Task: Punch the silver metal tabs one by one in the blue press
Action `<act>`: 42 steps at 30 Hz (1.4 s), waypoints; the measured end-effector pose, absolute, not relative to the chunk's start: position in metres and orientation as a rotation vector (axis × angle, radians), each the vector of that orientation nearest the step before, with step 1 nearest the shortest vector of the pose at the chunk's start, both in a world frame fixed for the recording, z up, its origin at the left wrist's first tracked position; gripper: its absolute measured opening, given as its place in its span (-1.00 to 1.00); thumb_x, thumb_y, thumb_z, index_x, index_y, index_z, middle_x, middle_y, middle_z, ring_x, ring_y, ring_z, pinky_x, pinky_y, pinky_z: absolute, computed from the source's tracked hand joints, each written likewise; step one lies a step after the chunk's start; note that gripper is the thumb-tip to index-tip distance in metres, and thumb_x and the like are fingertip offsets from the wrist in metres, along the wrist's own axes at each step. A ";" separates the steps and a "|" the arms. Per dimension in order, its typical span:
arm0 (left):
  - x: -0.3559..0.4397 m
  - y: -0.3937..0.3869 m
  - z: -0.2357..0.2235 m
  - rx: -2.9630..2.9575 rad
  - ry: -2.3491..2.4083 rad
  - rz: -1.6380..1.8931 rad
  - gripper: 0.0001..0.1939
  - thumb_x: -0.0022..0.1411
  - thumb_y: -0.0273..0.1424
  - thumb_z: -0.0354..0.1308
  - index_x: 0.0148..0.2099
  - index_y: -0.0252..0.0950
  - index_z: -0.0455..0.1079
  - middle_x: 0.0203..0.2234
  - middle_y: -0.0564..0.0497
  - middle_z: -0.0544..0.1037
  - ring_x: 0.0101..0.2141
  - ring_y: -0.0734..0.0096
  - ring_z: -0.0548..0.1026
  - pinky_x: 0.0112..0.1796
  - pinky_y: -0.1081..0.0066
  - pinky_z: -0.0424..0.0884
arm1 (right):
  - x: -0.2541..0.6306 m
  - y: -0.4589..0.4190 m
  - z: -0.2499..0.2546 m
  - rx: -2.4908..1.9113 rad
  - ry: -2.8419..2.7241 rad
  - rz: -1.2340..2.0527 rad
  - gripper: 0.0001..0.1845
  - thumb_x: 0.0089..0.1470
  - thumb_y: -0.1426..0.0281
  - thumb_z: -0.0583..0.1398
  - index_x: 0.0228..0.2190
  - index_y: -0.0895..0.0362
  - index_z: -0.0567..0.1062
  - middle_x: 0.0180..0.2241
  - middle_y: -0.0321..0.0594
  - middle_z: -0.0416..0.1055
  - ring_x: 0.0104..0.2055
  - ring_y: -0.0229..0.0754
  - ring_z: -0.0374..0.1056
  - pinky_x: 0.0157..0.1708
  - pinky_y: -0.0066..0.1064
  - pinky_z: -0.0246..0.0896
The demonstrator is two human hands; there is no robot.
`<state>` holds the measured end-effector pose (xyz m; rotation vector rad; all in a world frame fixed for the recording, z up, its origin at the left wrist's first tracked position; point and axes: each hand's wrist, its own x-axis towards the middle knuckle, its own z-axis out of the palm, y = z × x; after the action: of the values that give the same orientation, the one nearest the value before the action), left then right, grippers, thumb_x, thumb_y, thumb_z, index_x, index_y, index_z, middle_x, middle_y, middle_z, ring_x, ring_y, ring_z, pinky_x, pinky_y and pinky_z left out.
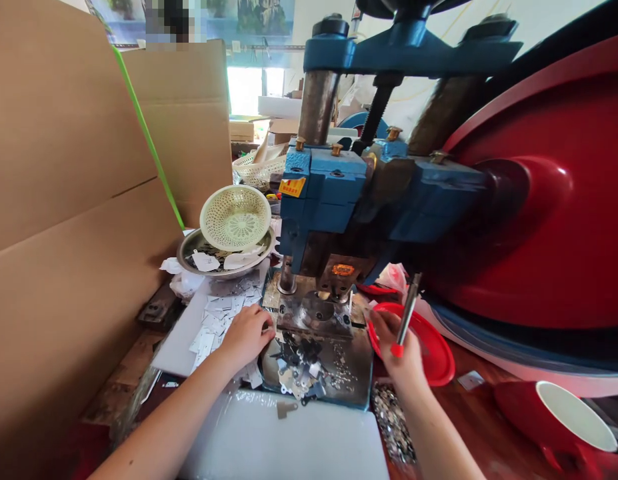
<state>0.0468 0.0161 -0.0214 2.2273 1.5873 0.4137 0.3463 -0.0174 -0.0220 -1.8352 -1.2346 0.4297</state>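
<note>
My left hand (251,330) rests at the left edge of the press bed, beside the die (319,312). Its fingers are curled in, and whatever they pinch is hidden. On the right, my right hand (396,337) reaches past a metal lever with a red tip (409,317) and over a red plate (439,353). Its fingertips come together near the die's right side; I cannot make out what is in them. Small dark and silver stamped metal pieces (301,370) lie heaped on the bed in front of the die. The blue press (323,193) stands above.
Flat metal blanks (221,317) are spread left of the bed. Behind them a cream colander (236,217) sits on a metal bowl (186,257). Scrap bits (391,420) lie right of the bed. A red mug (529,413) and large red flywheel (549,200) are rightward; cardboard (63,233) walls the left.
</note>
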 end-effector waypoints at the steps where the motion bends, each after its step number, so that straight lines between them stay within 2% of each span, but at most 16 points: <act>1: 0.046 0.016 -0.022 2.230 1.578 0.422 -0.94 0.10 -0.38 0.19 -0.30 -0.20 0.44 -0.28 -0.01 0.45 -0.18 0.20 0.38 -0.15 0.29 0.27 | 0.356 -0.028 -0.023 -1.844 -1.126 0.417 -0.50 -0.03 0.02 0.06 -0.32 0.18 0.49 -0.45 -0.13 0.49 -0.40 -0.09 0.38 -0.43 -0.33 0.20; 3: 0.043 0.014 -0.021 2.226 1.551 0.446 -0.98 0.09 -0.40 0.19 -0.35 -0.20 0.41 -0.34 0.03 0.47 -0.24 0.24 0.40 -0.20 0.32 0.27 | 0.367 -0.045 -0.027 -1.886 -0.987 0.374 -0.44 -0.06 0.03 0.09 -0.20 0.21 0.47 -0.35 -0.08 0.51 -0.33 -0.04 0.40 -0.36 -0.28 0.24; 5: 0.042 0.010 -0.018 2.194 1.540 0.464 -0.97 0.10 -0.43 0.17 -0.39 -0.19 0.39 -0.41 0.08 0.48 -0.31 0.29 0.41 -0.27 0.36 0.26 | 0.365 -0.056 -0.033 -1.902 -1.014 0.390 -0.45 -0.08 0.05 0.11 -0.17 0.19 0.47 -0.31 -0.07 0.52 -0.26 0.00 0.42 -0.28 -0.23 0.26; 8: 0.045 0.000 -0.012 2.047 1.519 0.508 -0.96 0.11 -0.41 0.14 -0.39 -0.18 0.38 -0.47 0.12 0.51 -0.38 0.33 0.44 -0.35 0.41 0.26 | 0.345 -0.059 -0.040 -1.837 -1.309 0.475 -0.59 -0.04 0.11 0.09 -0.28 0.10 0.52 -0.33 -0.15 0.53 -0.24 -0.03 0.42 -0.21 -0.22 0.27; 11: 0.055 -0.012 -0.006 1.829 1.404 0.562 -0.94 0.13 -0.37 0.11 -0.36 -0.19 0.39 -0.47 0.13 0.52 -0.40 0.37 0.47 -0.36 0.44 0.31 | 0.326 -0.054 -0.040 -1.777 -1.565 0.427 -0.68 0.03 0.18 0.06 -0.35 0.07 0.53 -0.33 -0.19 0.51 -0.23 -0.06 0.41 -0.17 -0.22 0.27; 15: 0.061 -0.021 -0.001 1.780 1.323 0.600 -0.84 0.15 -0.32 0.07 -0.23 -0.19 0.44 -0.38 0.09 0.54 -0.35 0.36 0.48 -0.30 0.42 0.37 | 0.319 -0.052 -0.036 -1.756 -1.869 0.448 -0.74 0.07 0.32 0.05 -0.39 0.07 0.54 -0.33 -0.20 0.49 -0.21 -0.09 0.39 -0.15 -0.25 0.26; 20: 0.024 -0.010 -0.005 1.968 1.555 0.680 -0.79 0.20 -0.33 0.03 -0.18 -0.20 0.45 -0.22 0.01 0.54 -0.17 0.24 0.45 -0.14 0.29 0.34 | 0.315 -0.056 -0.039 -1.788 -2.110 0.350 -0.75 0.09 0.41 0.06 -0.37 0.06 0.56 -0.30 -0.19 0.48 -0.21 -0.08 0.35 -0.13 -0.23 0.22; 25: -0.007 -0.006 -0.014 2.127 1.624 0.599 -0.82 0.20 -0.40 0.02 -0.22 -0.23 0.45 -0.25 -0.01 0.52 -0.16 0.23 0.42 -0.10 0.24 0.31 | 0.314 -0.055 -0.049 -1.821 -2.128 0.268 -0.75 0.10 0.41 0.07 -0.37 0.06 0.56 -0.31 -0.19 0.48 -0.23 -0.07 0.35 -0.17 -0.23 0.22; 30: 0.007 -0.011 -0.021 2.242 1.569 0.447 -0.82 0.17 -0.38 0.11 -0.17 -0.19 0.47 -0.17 -0.04 0.45 -0.10 0.19 0.37 -0.04 0.22 0.26 | 0.311 -0.049 -0.046 -1.735 -2.048 0.258 -0.74 0.10 0.41 0.04 -0.44 0.07 0.52 -0.38 -0.17 0.47 -0.28 -0.07 0.36 -0.20 -0.21 0.22; 32: 0.013 -0.011 -0.022 2.273 1.596 0.388 -0.79 0.12 -0.36 0.16 -0.15 -0.19 0.46 -0.11 -0.06 0.41 -0.06 0.14 0.33 -0.03 0.18 0.23 | 0.307 -0.043 -0.038 -1.676 -1.946 0.283 -0.75 0.11 0.38 0.03 -0.44 0.07 0.50 -0.39 -0.18 0.46 -0.28 -0.08 0.36 -0.21 -0.22 0.23; 35: 0.017 -0.011 -0.024 2.275 1.621 0.340 -0.85 0.10 -0.37 0.19 -0.22 -0.21 0.44 -0.07 -0.06 0.38 -0.04 0.12 0.30 -0.02 0.18 0.22 | 0.300 -0.024 -0.026 -1.610 -1.766 0.323 -0.73 0.12 0.28 0.03 -0.41 0.08 0.49 -0.38 -0.18 0.43 -0.28 -0.10 0.35 -0.23 -0.25 0.23; 38: 0.017 -0.011 -0.024 2.253 1.619 0.370 -0.89 0.09 -0.38 0.20 -0.28 -0.23 0.43 -0.10 -0.05 0.39 -0.06 0.15 0.32 -0.05 0.22 0.23 | 0.291 0.002 -0.020 -1.599 -1.663 0.391 -0.72 0.10 0.24 0.04 -0.40 0.09 0.49 -0.36 -0.17 0.40 -0.27 -0.11 0.34 -0.23 -0.30 0.23; 42: 0.018 -0.013 -0.020 2.197 1.589 0.427 -0.92 0.10 -0.40 0.19 -0.29 -0.21 0.40 -0.26 0.00 0.47 -0.18 0.23 0.40 -0.16 0.30 0.26 | 0.283 0.031 -0.024 -1.649 -1.649 0.411 -0.76 0.00 0.24 0.10 -0.51 0.11 0.48 -0.38 -0.16 0.37 -0.27 -0.10 0.32 -0.22 -0.29 0.21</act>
<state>0.0185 -0.0133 -0.0201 2.1974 1.5885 0.4270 0.2833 0.0306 -0.0238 -1.6486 -1.6488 0.4114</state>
